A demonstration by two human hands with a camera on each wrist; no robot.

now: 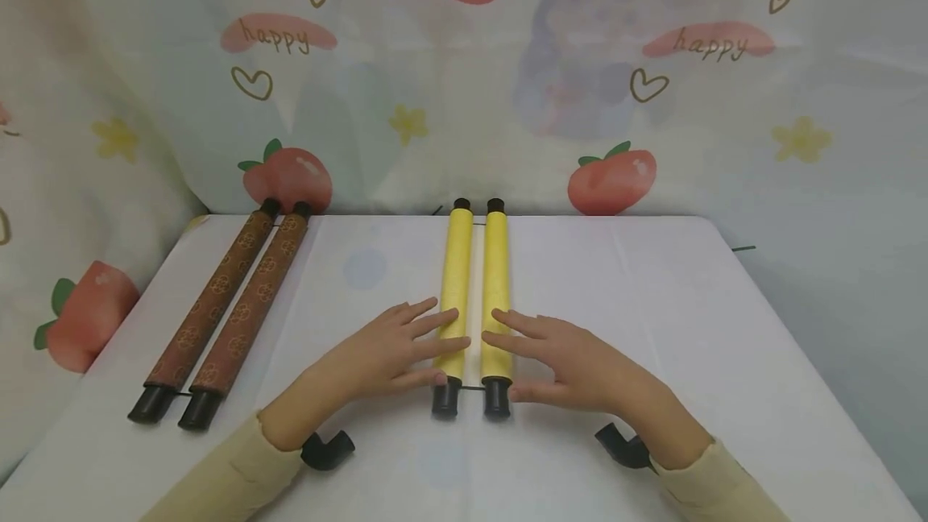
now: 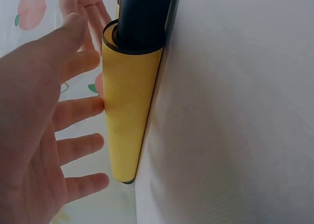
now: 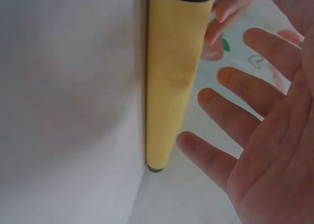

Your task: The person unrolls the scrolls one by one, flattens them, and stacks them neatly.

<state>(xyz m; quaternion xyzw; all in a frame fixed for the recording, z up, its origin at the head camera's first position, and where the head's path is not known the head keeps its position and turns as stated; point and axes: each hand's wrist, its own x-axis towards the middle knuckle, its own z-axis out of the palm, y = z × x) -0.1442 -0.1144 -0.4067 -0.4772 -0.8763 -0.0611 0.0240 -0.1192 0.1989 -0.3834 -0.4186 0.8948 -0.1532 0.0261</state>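
Two yellow rolls with black end caps lie side by side along the middle of the white table [image 1: 652, 304], joined by a thin dark cord at the near end. My left hand [image 1: 428, 341] lies flat, its straight fingers [image 2: 83, 108] touching the left yellow roll [image 1: 455, 280] [image 2: 130, 106] near its near end. My right hand [image 1: 518, 341] mirrors it, fingers [image 3: 235, 101] spread and straight beside the right yellow roll [image 1: 496, 280] [image 3: 171, 86]. Neither hand curls round a roll.
A second pair of rolls, brown with a gold flower pattern [image 1: 225, 308] and black caps, lies at an angle on the table's left side. A fruit-print cloth [image 1: 464, 87] hangs behind and around the table. Black wrist-camera mounts [image 1: 328, 449] sit by both wrists.
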